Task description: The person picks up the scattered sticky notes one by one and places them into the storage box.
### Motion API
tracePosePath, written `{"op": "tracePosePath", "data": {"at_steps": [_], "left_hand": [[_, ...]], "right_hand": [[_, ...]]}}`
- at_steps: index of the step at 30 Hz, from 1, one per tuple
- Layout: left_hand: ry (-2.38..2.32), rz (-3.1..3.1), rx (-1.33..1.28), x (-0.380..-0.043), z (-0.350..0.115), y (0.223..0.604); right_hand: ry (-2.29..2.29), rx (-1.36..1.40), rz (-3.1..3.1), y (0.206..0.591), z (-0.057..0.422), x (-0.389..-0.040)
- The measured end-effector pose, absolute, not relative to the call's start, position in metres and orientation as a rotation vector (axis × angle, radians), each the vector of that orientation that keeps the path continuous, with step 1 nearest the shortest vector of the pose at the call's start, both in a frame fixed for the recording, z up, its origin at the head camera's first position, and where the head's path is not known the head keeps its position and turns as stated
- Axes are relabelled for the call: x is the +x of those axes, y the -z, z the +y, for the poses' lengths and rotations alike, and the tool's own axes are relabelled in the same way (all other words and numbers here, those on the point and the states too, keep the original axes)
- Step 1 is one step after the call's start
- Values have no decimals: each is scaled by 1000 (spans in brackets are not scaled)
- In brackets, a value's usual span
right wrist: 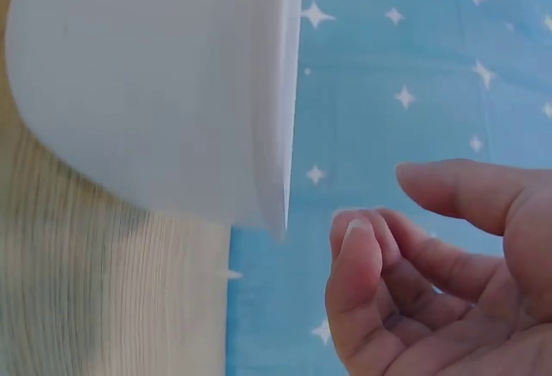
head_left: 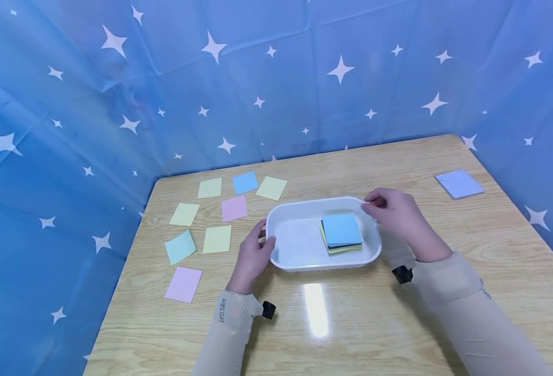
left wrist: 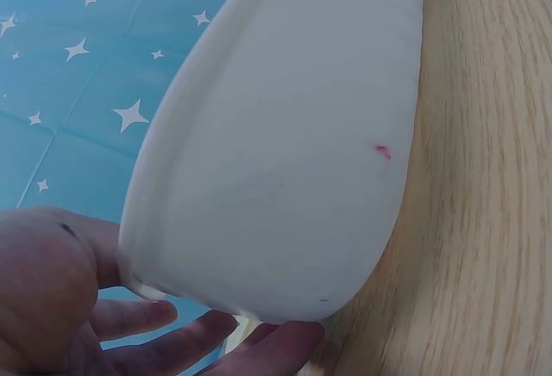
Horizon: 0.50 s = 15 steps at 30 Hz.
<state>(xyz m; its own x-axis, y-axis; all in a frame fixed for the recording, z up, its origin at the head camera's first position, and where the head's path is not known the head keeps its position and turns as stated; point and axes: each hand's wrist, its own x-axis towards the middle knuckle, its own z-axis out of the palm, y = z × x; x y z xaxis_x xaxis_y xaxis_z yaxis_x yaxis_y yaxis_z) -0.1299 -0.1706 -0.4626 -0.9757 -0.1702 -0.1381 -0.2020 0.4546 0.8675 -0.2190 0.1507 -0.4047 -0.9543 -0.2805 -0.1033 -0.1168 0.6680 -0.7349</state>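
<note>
A white plastic tray (head_left: 295, 245) with rounded ends stands on the table. A stack of square paper notes (head_left: 342, 230) lies in its right half, light blue on top with dark and yellow-green edges below. My left hand (head_left: 253, 256) grips the tray's left end, thumb over the rim and fingers along the outer wall (left wrist: 259, 178). My right hand (head_left: 394, 214) is at the far right corner of the tray. In the right wrist view its fingers (right wrist: 354, 264) are loosely bent, apart from the thumb and the rim, with nothing between them.
Several loose paper notes in yellow, blue, pink and green lie spread at left, among them a lilac note (head_left: 184, 284). A lavender pad (head_left: 460, 184) lies at the far right of the wooden table (head_left: 352, 334). Blue star-printed cloth (head_left: 281, 78) hangs behind.
</note>
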Motion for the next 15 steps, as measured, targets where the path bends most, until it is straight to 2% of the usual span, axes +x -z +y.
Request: {"op": "tracePosePath", "data": {"at_steps": [15], "left_hand": [[-1595, 2626, -346, -131, -174, 464]], "right_hand": [[1151, -185, 2755, 421, 211, -245]]}}
